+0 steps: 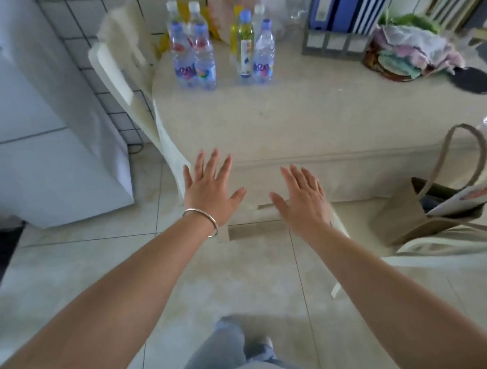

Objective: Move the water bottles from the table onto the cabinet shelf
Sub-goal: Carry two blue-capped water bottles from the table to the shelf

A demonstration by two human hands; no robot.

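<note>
Pale floor tiles lay under both empty hands — left hand (pixel 211 192) and right hand (pixel 303 201) spread flat, fingers apart, likely readying a reach — while the water bottles (pixel 194 58) stood clustered at the table (pixel 304 119) far edge, untouched.

Rear bottles (pixel 172 12) partly hidden.

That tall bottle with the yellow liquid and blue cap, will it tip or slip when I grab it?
The tall yellow-liquid bottle with the blue cap is slim and upright, so a push near the top would probably tip it. It looks nearly full, so likely heavy for its size. Clear water bottles crowd beside it, so they may get knocked. Both hands are open and empty.
</note>
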